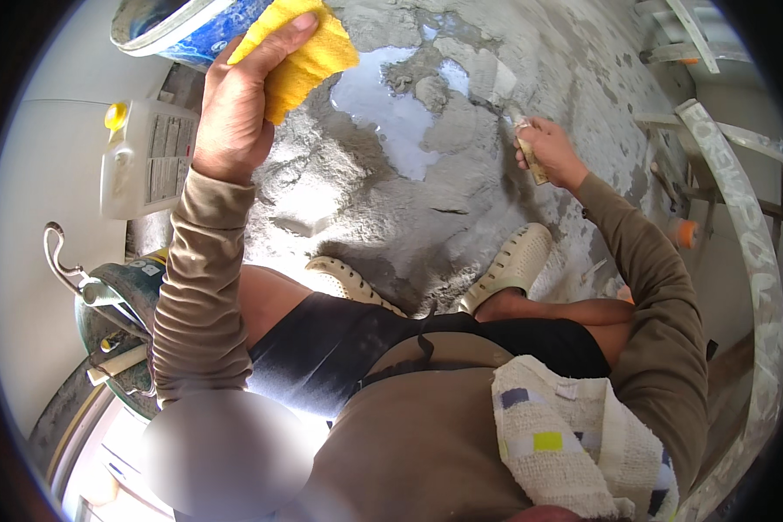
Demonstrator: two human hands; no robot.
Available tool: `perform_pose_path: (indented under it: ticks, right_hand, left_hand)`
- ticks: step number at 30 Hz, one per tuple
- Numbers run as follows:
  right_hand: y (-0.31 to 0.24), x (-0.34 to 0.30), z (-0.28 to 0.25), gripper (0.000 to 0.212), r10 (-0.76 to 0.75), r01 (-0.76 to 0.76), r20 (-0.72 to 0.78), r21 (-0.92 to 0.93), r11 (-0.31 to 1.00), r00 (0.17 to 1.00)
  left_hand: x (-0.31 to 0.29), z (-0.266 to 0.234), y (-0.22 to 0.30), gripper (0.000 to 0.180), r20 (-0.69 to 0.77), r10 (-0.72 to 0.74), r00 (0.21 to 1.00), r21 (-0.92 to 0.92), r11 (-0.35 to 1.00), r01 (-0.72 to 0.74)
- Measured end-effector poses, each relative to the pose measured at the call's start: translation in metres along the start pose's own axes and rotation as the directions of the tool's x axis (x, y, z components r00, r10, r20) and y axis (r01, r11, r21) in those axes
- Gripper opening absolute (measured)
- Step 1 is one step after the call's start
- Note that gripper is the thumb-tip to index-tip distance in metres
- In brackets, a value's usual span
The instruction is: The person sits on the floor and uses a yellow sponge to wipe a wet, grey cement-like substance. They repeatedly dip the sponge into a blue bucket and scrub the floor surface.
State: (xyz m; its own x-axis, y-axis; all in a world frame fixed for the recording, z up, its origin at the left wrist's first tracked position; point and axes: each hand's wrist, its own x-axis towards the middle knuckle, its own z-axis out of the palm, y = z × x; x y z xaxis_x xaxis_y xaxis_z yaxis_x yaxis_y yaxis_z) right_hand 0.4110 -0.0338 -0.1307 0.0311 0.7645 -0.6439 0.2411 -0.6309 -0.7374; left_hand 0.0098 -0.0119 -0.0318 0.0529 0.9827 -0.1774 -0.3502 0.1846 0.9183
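My left hand (239, 109) grips a yellow cloth (309, 65), the thumb pressed on top of it. The hand is raised beside a blue bucket (196, 30) with a whitish, stained rim, cut off by the upper edge of the view. In my right hand (548, 150) is a trowel (532, 163), the fingers wrapped round its worn, pale handle. Its blade points away from me over the wet grey mortar (461, 187) and is hard to tell from it. Milky water (391, 117) pools in a hollow of the mortar between my hands.
A white jug (143, 161) with a yellow cap stands at the left wall. Nearer me is a dark green bucket (117, 291) with tools in it. A mortar-smeared ladder (739, 200) runs along the right. My light clogs (518, 261) rest by the mortar's near edge.
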Motion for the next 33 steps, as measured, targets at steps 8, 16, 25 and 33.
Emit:
perform_pose_path:
  ticks: [8,16,25,33]
  right_hand:
    - [-0.019,0.010,0.001,0.030,-0.661,0.378,0.128,-0.892,0.249,0.739]
    - [0.029,0.069,-0.156,0.030,-0.215,0.037,-0.390,-0.415,0.909,0.895]
    - [0.039,0.099,-0.206,0.036,-0.367,-0.138,-0.401,-0.810,0.570,0.839]
    - [-0.002,0.127,-0.191,0.033,-0.325,-0.296,-0.430,-0.873,0.387,0.843]
  left_hand:
    - [-0.004,-0.002,-0.001,0.048,0.034,0.051,0.998,0.004,0.999,-0.051]
    - [-0.004,0.006,0.004,0.039,-0.051,0.009,0.999,-0.035,0.999,-0.011]
    - [0.002,0.011,0.000,0.043,-0.070,-0.021,0.997,0.067,0.997,0.025]
    - [-0.011,0.029,0.015,0.041,-0.125,0.003,0.992,0.143,0.990,0.015]
